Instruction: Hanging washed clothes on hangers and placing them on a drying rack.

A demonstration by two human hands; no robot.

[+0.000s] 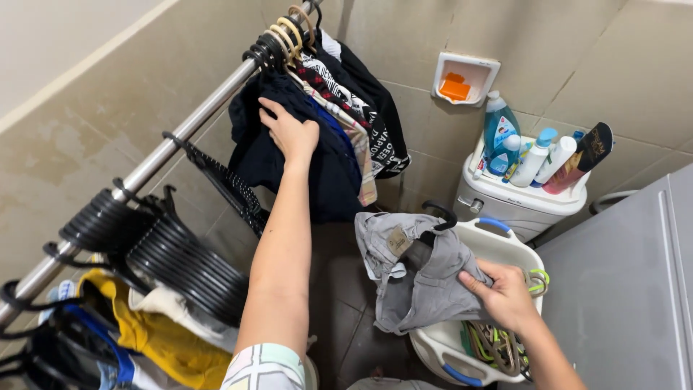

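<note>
Left hand (290, 132) reaches up and away, fingers pressed and partly curled into a dark navy garment (303, 166) that hangs from a metal rail (155, 160); whether the fingers pinch the cloth or only push it aside cannot be told. Just right of that hand hang more clothes (357, 108) on tan and black hangers, bunched tight at the far end of the rail, which runs along a tiled wall. Below and left of the arm, a thick stack of empty black hangers (177, 263) crowds the rail, with yellow and blue clothes (155, 336) under them.

Right hand (505, 292) is lower and nearer the body, fingers closed on grey shorts (415, 278) that already sit on a black hanger, its hook (442, 214) poking up above the waistband. The shorts are held over a white basket (505, 245) with blue handles, seemingly just lifted from it; inside, under the hand, lie more hangers (494, 345).

Beyond the basket stands a toilet tank (516, 202) carrying bottles (534, 155), with a soap dish (464, 78) set in the wall above. Right of the hand, a grey appliance (628, 289) fills the corner.
</note>
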